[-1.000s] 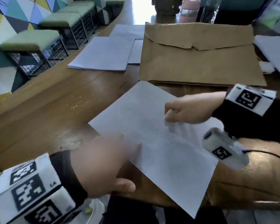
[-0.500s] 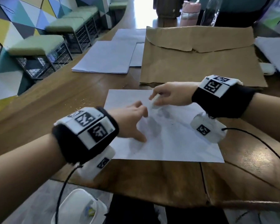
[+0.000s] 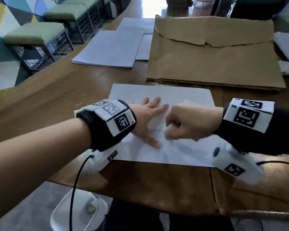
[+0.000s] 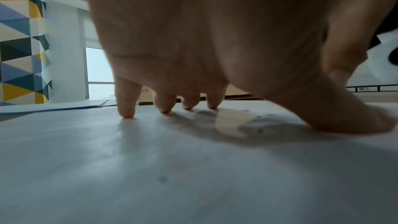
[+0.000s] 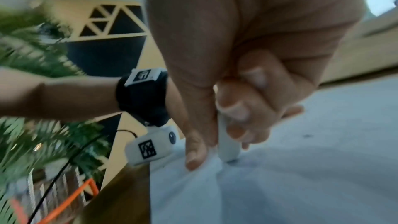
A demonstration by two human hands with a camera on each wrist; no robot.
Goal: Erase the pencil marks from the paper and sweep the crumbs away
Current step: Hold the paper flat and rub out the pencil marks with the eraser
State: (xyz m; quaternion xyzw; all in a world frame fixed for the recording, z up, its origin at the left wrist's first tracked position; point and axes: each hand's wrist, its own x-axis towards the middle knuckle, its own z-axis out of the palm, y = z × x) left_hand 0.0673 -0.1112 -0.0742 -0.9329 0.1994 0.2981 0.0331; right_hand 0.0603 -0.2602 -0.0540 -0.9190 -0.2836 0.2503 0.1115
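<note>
Paper (image 3: 165,95) lies flat near the front edge of the wooden table (image 3: 45,114), and I have my left hand (image 3: 148,117) spread on it, fingertips (image 4: 127,114) and thumb pressing down, I judge so the sheet cannot slide or buckle under the rubbing. My right hand (image 3: 188,123) has its grip curled tight around the white eraser (image 5: 227,144), pinching it upright so its tip touches the sheet just beside my left thumb, right where the faint grey pencil marks (image 3: 158,130) sit. A few dark crumbs (image 4: 259,130) lie near the thumb, so sweeping is not yet done.
</note>
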